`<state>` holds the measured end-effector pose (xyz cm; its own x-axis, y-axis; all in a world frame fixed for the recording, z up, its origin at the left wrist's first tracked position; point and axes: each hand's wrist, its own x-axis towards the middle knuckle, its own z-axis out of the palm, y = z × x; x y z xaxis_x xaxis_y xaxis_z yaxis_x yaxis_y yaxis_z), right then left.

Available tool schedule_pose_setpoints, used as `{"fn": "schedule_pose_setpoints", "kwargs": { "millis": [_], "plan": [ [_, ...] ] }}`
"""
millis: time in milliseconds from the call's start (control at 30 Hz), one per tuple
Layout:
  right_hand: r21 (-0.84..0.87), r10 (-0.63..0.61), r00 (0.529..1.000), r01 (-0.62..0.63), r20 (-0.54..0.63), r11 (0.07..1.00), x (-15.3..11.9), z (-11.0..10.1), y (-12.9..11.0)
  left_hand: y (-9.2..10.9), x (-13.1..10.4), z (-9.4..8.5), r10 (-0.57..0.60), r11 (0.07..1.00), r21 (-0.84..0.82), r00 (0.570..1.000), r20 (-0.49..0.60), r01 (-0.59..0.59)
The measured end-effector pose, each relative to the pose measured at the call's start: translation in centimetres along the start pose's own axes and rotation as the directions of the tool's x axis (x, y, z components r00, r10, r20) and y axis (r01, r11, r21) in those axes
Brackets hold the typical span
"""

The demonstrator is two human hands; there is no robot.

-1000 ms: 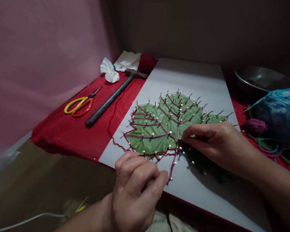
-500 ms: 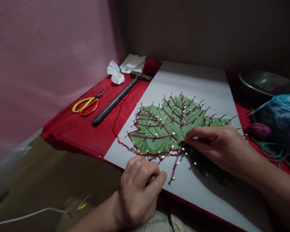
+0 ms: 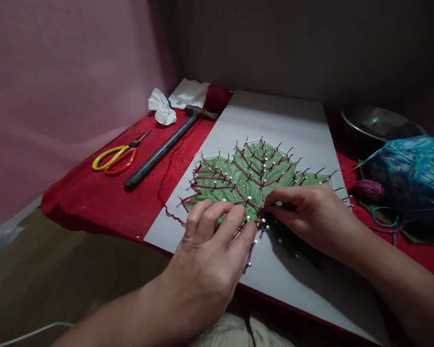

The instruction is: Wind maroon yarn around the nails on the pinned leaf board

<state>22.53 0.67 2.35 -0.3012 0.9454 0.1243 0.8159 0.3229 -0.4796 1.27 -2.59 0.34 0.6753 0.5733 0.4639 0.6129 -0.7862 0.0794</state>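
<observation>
A large green leaf lies on a white board, ringed and studded with nails. Dark red yarn runs between nails along its veins and left edge; a short purple strand marks the stem. My right hand pinches at the base of the veins, thumb and forefinger closed on red yarn, though the strand at the fingertips is mostly hidden. My left hand reaches over the leaf's lower left edge, fingers stretched and slightly apart, covering part of the yarn there. Its fingertips are close to the lower nails.
On the red cloth at left are scissors, a hammer, crumpled white tissue and a red yarn ball. To the right sit a metal bowl, blue yarn and a small purple yarn ball.
My left hand has risen from the board's front edge onto the leaf, its curled fingers now stretched out. My right hand keeps its pinch at the vein base. The whole view has shifted slightly.
</observation>
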Motion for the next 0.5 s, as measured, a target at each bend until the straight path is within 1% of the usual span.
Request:
{"fn": "schedule_pose_setpoints", "kwargs": {
  "millis": [67, 133, 267, 400, 500],
  "plan": [
    [-0.039, 0.006, 1.000, -0.006, -0.004, 0.999, -0.01, 0.11, -0.02, -0.26, 0.46, 0.37, 0.050, 0.999, 0.004, 0.999, 0.019, -0.050],
    [-0.063, 0.015, 1.000, -0.015, -0.003, 0.998, -0.05, 0.19, 0.02, -0.36, 0.58, 0.73, 0.068, 0.998, -0.002, 0.997, 0.024, -0.068],
    [-0.072, 0.020, 1.000, -0.020, 0.008, 0.997, -0.11, 0.23, 0.11, -0.39, 0.54, 1.04, 0.074, 0.997, -0.004, 0.997, 0.034, -0.074],
    [-0.074, -0.004, 1.000, 0.005, 0.004, 0.997, -0.10, 0.20, 0.15, -0.43, 0.77, 1.06, 0.080, 0.997, -0.007, 0.994, 0.069, -0.080],
    [-0.058, -0.030, 0.999, 0.029, -0.013, 0.998, -0.12, 0.22, 0.14, -0.48, 0.85, 1.11, 0.089, 0.996, -0.016, 0.994, 0.064, -0.088]
  ]
}}
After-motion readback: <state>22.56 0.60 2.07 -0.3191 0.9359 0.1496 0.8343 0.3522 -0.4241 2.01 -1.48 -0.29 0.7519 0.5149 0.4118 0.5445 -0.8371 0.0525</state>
